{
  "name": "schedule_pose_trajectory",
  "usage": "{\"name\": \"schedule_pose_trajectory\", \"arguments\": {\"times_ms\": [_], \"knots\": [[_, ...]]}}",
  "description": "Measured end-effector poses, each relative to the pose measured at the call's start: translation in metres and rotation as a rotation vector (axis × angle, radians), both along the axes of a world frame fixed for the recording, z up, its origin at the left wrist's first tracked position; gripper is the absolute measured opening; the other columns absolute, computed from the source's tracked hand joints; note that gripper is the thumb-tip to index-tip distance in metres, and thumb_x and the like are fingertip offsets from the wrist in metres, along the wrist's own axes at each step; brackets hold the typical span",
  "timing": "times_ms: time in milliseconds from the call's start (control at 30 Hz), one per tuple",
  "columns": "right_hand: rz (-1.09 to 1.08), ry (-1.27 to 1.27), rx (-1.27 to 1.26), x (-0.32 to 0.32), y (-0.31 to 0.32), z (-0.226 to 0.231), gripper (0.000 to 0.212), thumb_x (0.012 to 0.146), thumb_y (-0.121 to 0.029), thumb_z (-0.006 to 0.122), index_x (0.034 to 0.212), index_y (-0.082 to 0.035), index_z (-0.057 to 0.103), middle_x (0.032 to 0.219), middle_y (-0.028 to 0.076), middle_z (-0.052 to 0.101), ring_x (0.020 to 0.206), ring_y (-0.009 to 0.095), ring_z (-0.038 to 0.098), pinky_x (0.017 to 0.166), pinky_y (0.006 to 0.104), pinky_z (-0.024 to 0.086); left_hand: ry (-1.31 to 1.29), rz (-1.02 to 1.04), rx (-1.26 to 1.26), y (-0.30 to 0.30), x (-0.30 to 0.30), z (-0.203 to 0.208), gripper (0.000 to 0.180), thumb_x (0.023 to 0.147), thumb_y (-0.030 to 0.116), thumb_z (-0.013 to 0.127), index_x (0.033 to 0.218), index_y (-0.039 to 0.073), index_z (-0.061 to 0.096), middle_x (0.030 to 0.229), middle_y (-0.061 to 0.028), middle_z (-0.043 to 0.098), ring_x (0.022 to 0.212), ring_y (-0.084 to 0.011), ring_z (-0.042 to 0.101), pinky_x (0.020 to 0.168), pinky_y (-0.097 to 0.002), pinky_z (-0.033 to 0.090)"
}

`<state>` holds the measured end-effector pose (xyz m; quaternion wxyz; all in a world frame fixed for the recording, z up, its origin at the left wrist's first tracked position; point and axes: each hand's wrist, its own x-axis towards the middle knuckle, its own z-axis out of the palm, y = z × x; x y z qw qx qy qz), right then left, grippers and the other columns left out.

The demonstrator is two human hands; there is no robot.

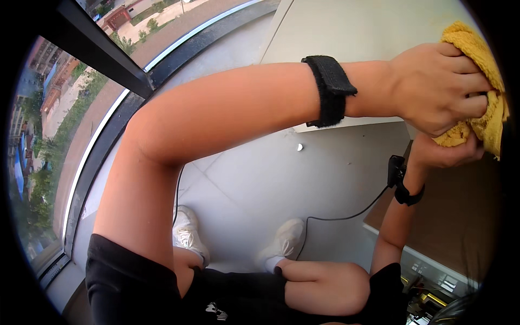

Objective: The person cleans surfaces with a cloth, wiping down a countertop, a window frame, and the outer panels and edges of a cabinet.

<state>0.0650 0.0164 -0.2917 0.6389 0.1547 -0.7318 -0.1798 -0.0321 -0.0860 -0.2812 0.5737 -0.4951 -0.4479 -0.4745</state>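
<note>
A yellow cloth (pixel 468 40), bunched and fuzzy like a towel, is at the far right of the head view. My left hand (pixel 441 89) reaches across from the left with its fingers curled into the cloth. Just below it, my right hand (pixel 447 151) is closed on the cloth's lower part; its fingers are partly hidden behind the left hand. Both hands are close together beside a pale board-like surface (pixel 346 32). A black strap (pixel 330 89) is around my left forearm, and a black band with a small device (pixel 400 176) is on my right wrist.
A dark-framed window (pixel 103 49) curves along the left. A brown surface (pixel 439 227) stands at the right, above an open compartment with assorted items (pixel 433 300). Black cable (pixel 341 218) runs from the right wrist toward my shoes. A small white scrap (pixel 300 147) lies on the grey floor (pixel 244 173).
</note>
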Motion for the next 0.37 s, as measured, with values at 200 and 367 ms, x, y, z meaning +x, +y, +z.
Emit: {"name": "schedule_pose_trajectory", "arguments": {"times_ms": [200,367], "knots": [[-0.015,0.013,0.024,0.001,-0.001,0.005,0.054,0.073,-0.022,0.080,0.114,0.000,0.053,0.119,0.022,0.052,0.104,0.038,0.053,0.090,0.0484,0.042,0.089,0.076,0.057,-0.014,-0.039,-0.013,0.023,0.073,0.030,0.060,0.093,0.020,0.061,0.108,0.0002,0.060,0.086,-0.0175,0.059,0.069,-0.0293,0.047],[-0.312,-0.258,0.170,-0.004,-0.023,0.019,0.054,0.079,-0.026,0.075,0.128,-0.014,0.054,0.136,0.014,0.048,0.111,0.037,0.052,0.101,0.0538,0.031,0.019,0.302,-0.206,-0.059,-0.098,-0.020,0.058,0.082,0.037,0.056,0.127,0.005,0.039,0.134,-0.0220,0.034,0.118,-0.0363,0.032,0.094,-0.0437,0.027]]}}
